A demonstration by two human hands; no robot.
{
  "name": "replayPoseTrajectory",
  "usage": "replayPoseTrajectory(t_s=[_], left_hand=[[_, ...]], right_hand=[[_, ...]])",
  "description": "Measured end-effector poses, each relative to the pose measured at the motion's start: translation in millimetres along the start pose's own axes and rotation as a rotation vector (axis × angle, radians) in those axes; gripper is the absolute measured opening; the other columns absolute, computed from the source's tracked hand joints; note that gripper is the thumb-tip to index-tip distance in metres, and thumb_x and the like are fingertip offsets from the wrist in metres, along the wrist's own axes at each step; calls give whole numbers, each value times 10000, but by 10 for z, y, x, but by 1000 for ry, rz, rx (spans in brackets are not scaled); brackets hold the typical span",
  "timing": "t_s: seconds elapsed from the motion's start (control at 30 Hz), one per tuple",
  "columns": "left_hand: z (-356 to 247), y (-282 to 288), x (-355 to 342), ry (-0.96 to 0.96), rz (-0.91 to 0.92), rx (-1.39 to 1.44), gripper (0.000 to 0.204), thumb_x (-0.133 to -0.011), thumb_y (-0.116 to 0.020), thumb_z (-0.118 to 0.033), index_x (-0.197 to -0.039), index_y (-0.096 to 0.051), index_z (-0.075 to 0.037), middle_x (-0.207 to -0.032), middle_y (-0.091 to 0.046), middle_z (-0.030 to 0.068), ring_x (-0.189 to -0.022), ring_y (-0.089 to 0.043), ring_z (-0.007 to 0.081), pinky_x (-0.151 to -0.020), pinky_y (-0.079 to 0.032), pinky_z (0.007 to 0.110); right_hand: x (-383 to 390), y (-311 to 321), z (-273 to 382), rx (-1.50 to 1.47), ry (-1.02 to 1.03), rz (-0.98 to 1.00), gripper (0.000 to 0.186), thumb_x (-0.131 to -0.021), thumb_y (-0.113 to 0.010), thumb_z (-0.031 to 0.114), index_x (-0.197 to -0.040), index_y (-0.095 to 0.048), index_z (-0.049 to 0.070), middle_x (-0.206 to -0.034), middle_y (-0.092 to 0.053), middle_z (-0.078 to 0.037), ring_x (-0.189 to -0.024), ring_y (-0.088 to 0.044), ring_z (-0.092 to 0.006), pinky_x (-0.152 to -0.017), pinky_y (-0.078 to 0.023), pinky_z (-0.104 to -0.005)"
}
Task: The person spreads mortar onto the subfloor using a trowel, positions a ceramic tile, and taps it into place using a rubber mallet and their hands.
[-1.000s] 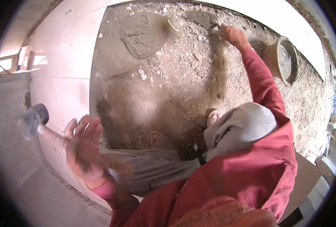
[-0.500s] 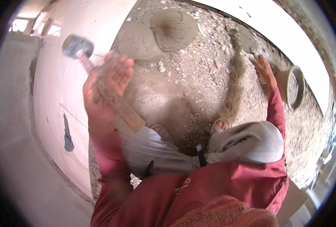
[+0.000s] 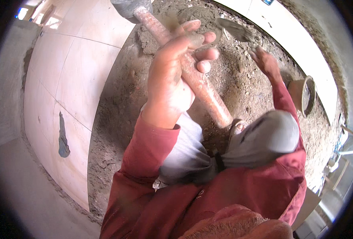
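Note:
My left hand (image 3: 176, 67) is raised over the rubble ground with its fingers curled loosely around the worn wooden handle of a mallet (image 3: 208, 95). The mallet's grey head points up and left, past the tile edge. Farther off to the right, my right hand (image 3: 267, 63) is low over the ground, closed on a trowel (image 3: 236, 30) whose mortar-smeared blade reaches left. Its handle is mostly hidden by the hand. Wet grey mortar (image 3: 198, 15) lies on the ground beyond my left hand, partly behind it.
Pale tiles (image 3: 91, 55) run along the left, with a dark grey elongated thing (image 3: 63, 137) lying on them. A bucket (image 3: 297, 95) lies tipped by my right forearm. A white slab (image 3: 282, 30) edges the far right. My feet and knees are on loose rubble (image 3: 244, 85).
My left hand with the mallet has swung right and nearer the camera. The trowel blade has moved left over the mortar side, while my right hand shifted slightly left.

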State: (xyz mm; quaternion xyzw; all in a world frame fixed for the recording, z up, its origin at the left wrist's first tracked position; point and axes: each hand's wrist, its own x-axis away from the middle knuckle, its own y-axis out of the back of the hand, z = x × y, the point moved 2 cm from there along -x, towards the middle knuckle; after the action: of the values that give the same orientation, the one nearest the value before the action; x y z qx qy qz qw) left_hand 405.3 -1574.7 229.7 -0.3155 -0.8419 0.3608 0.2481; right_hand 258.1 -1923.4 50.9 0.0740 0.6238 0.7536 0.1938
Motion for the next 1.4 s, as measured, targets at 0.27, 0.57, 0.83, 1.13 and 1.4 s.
replayPoseTrajectory(t_s=[0.27, 0.57, 0.83, 1.13, 1.4], left_hand=[[-207, 339, -15, -122, -48, 86, 396, -902, -621, -40, -1270, -500, 44, -1025, -624, 167, -694, -537, 97, -556, -450, 217], [-701, 575, 437, -479, -152, -58, 476, -940, -575, -72, -1346, -408, 113, -1036, -587, 183, -716, -541, 95, -551, -471, 215], [-700, 755, 272, -498, -270, -61, 385, -971, -555, -51, -1307, -462, 114, -1067, -597, 207, -743, -578, 126, -577, -534, 213], [-454, 655, -178, -307, -350, -176, 381, -946, -580, -75, -1291, -517, 74, -1035, -618, 162, -693, -556, 106, -530, -468, 198], [-381, 667, -36, -335, -464, -691, 240, -966, -519, -103, -979, -706, 47, -1206, -618, 201, -700, -555, 90, -532, -404, 200]], right_hand=[[-493, -255, 524, 227, 269, -19, 438, -987, -579, 513, -1082, -539, 87, -856, -704, -136, -673, -686, -358, -536, -533, -467], [-854, -552, 373, 292, 208, 89, 423, -1002, -520, 540, -1124, -546, 136, -911, -712, -174, -776, -711, -377, -627, -557, -504], [-1655, -890, 135, 405, 255, 170, 468, -1000, -495, 584, -1106, -563, 133, -740, -692, -128, -687, -711, -309, -577, -531, -453], [-2407, -1087, 151, 296, 217, 133, 538, -1011, -464, 598, -1120, -635, 100, -864, -738, -129, -773, -744, -300, -661, -602, -442], [-2342, -718, 375, 273, 355, 77, 460, -1028, -501, 523, -1160, -624, 100, -928, -744, -134, -744, -736, -265, -649, -614, -419]])
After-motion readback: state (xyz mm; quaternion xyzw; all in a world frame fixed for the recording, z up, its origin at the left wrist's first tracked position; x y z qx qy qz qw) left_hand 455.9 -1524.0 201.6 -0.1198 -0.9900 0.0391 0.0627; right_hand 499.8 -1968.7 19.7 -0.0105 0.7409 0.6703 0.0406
